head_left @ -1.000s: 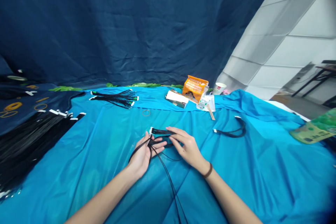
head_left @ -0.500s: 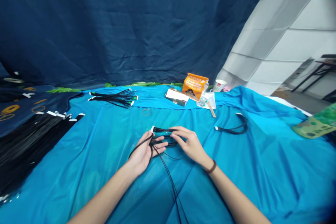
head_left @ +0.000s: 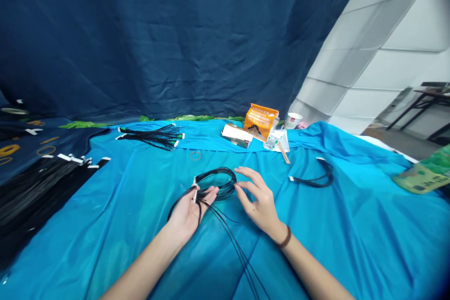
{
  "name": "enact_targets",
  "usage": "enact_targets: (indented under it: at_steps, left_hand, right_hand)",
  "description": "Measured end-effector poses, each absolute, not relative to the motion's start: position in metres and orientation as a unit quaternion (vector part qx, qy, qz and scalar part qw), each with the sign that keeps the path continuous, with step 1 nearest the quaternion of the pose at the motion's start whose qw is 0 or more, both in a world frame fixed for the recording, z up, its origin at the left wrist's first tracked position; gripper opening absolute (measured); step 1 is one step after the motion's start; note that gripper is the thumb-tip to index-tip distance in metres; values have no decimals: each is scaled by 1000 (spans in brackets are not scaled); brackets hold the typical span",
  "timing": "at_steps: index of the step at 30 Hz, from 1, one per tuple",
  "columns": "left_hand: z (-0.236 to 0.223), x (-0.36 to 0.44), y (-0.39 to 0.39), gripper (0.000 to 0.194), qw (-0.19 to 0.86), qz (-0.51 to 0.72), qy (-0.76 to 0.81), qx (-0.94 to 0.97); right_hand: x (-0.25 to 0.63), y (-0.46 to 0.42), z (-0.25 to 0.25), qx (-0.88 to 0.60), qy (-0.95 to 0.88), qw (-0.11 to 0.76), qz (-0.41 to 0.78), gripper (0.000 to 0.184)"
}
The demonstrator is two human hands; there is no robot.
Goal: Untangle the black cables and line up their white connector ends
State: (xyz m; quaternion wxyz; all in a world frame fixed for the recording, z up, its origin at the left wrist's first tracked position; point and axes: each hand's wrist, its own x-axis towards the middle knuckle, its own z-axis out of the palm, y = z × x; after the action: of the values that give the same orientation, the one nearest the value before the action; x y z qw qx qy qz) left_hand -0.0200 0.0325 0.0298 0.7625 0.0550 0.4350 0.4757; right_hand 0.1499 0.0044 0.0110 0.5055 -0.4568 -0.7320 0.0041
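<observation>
A black wire harness (head_left: 225,193) with white connectors (head_left: 195,191) lies looped in front of me. My left hand (head_left: 187,211) holds it from below, palm up, thumb by the connectors. Several thin loose wires trail from it towards me across the cloth. At the right end of the loop is my right hand (head_left: 259,204), its fingers spread and curved; the fingertips are at the wires, and I cannot tell whether they touch. Farther right rests another wire harness, bent in a U (head_left: 325,176).
A large pile of black wire harnesses (head_left: 38,192) lies at the left. Another bundle (head_left: 151,136) is at the back, near a rubber band (head_left: 195,155). An orange bag (head_left: 260,119), an open box (head_left: 236,135) and a paper cup (head_left: 293,120) stand farther back on the blue cloth (head_left: 140,187).
My right fingers have opened and drawn back from the wires to the right. The wires now show as a rounder loop, and my left hand has shifted slightly left.
</observation>
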Motion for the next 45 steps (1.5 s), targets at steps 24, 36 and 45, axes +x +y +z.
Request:
enact_targets:
  at_steps: [24,36,45]
  left_hand:
    - [17,-24,31,2,742,524,399,128]
    - [40,-27,28,12,761,524,359,133]
    - [70,-31,29,16,760,540,338,126]
  right_hand:
    - [143,-8,20,-434,-688,580,44,17]
    - [108,-71,125,-313,-582,723,202,41]
    - [134,-43,88,-404,-660,623,115,34]
